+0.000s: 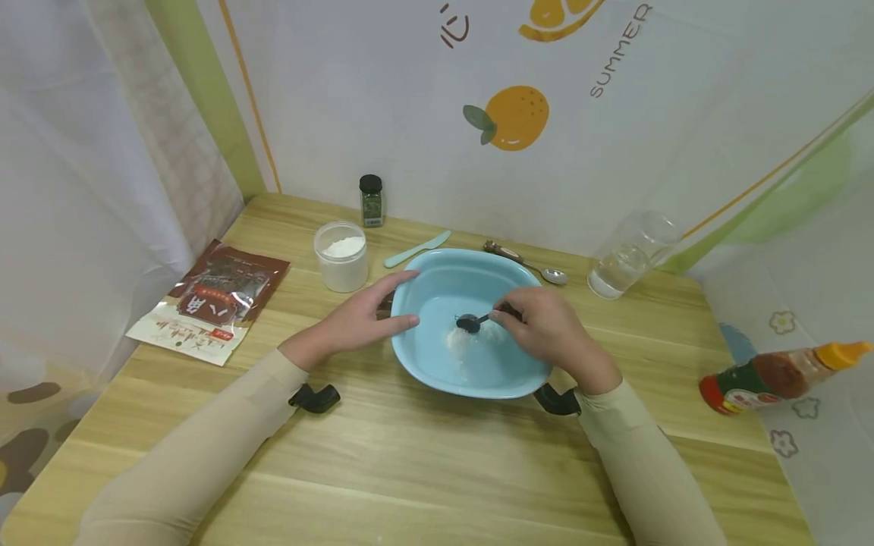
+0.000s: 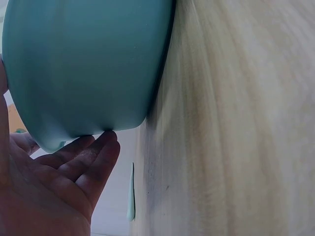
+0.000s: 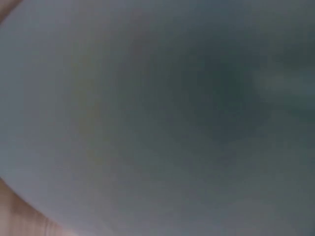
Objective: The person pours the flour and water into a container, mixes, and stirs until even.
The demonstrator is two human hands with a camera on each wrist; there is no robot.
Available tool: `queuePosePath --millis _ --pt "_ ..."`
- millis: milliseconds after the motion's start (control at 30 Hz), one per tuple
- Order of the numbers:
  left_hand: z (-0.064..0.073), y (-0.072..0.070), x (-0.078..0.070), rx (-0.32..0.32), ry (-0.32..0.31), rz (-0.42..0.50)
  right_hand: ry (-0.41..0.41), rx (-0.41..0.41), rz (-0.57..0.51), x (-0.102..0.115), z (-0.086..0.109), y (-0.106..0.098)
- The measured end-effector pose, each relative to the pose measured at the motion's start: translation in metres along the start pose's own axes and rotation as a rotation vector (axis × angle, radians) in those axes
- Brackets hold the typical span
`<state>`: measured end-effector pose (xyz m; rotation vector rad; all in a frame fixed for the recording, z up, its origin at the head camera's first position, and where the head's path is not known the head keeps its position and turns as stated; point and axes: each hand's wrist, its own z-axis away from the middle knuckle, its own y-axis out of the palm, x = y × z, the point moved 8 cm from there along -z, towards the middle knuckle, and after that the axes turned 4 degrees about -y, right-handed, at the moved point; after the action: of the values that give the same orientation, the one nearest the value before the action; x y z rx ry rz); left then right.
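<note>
A light blue basin (image 1: 471, 384) stands on the table with white powder (image 1: 459, 345) on its bottom. My left hand (image 1: 362, 312) holds the basin's left side, thumb over the rim. In the left wrist view, fingers (image 2: 101, 164) of that hand press against the outside wall. Inside the basin, the right hand (image 1: 546, 330) pinches the handle of a small black spoon (image 1: 468, 324), its bowl low over the powder. Up close and blurred, the right wrist view shows mostly a pale bluish surface; neither the hand nor the spoon can be made out there.
Behind the basin are a jar of white powder (image 1: 344, 265), a spice bottle (image 1: 372, 203), a pale green knife (image 1: 418, 249) and a metal spoon (image 1: 546, 274). A brown packet (image 1: 215, 299) lies left. Rightward are a glass of clear liquid (image 1: 621, 265) and a sauce bottle (image 1: 771, 379).
</note>
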<state>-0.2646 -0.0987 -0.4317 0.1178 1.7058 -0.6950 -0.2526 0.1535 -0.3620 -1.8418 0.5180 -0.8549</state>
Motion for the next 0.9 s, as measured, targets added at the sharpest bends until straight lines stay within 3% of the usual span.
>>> queuePosePath --millis 367,533,733,900 --pt "-0.001 -0.001 -0.003 -0.001 -0.007 -0.004 -0.122 0.059 -0.069 0.014 0.001 0.000" --pt "0.000 0.001 -0.002 0.010 -0.007 0.008 -0.059 0.033 0.000 0.005 -0.003 -0.003" --pt "0.000 0.000 -0.001 0.002 -0.009 0.003 -0.099 0.113 -0.092 0.009 -0.005 0.000" --pt "0.000 0.000 0.001 0.003 -0.009 0.004 -0.028 0.069 -0.045 -0.004 -0.012 -0.002"
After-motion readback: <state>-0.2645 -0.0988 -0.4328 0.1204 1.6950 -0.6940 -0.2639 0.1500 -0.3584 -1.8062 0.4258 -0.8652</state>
